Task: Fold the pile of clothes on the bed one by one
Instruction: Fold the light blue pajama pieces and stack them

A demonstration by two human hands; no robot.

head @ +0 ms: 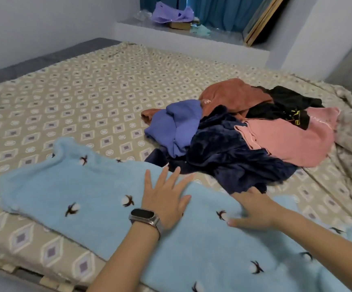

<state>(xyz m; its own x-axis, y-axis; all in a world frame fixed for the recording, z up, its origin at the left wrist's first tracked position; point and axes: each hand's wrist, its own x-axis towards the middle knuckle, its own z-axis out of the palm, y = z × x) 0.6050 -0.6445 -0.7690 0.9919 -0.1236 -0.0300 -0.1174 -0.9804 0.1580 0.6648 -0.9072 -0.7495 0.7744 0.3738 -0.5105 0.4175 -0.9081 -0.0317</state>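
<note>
free: bed [76, 98] far-left | blocked: clothes pile [240, 131] right, touching light-blue garment [82, 197]

Fleece garment [86, 197] spread flat on bed [65, 98] near edge, both hands on it, left hand [166, 199] beside right hand [253, 209], clothes pile [240, 131] on bed just beyond right hand, window ledge [192, 36] behind bed.

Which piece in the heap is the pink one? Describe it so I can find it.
On the patterned bed sheet, find the clothes heap right of centre. The pink garment lies at its right front edge, beside the navy fleece. It is the heap's only pale pink, smooth piece.
</note>
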